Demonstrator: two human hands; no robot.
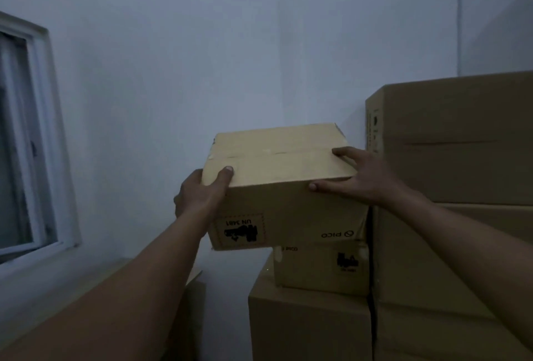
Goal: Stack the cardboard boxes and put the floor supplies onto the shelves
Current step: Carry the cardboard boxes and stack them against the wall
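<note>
in the corner by the wall, right of the window, a small cardboard pico box is held between both hands, its print upside down. the left hand grips the near left corner, thumb hooked over the top and fingers wrapped round the side, probably to carry the weight. the right hand lies flat and spread on the right top corner, fingers straight, seemingly to steady and steer. so the box sits between the two palms, slightly turned. it overhangs leftward above a second pico box, which stands on a large carton against the tall stack of cartons. whether the two small boxes already touch i cannot tell. it likely needs shifting right to sit square.
</note>
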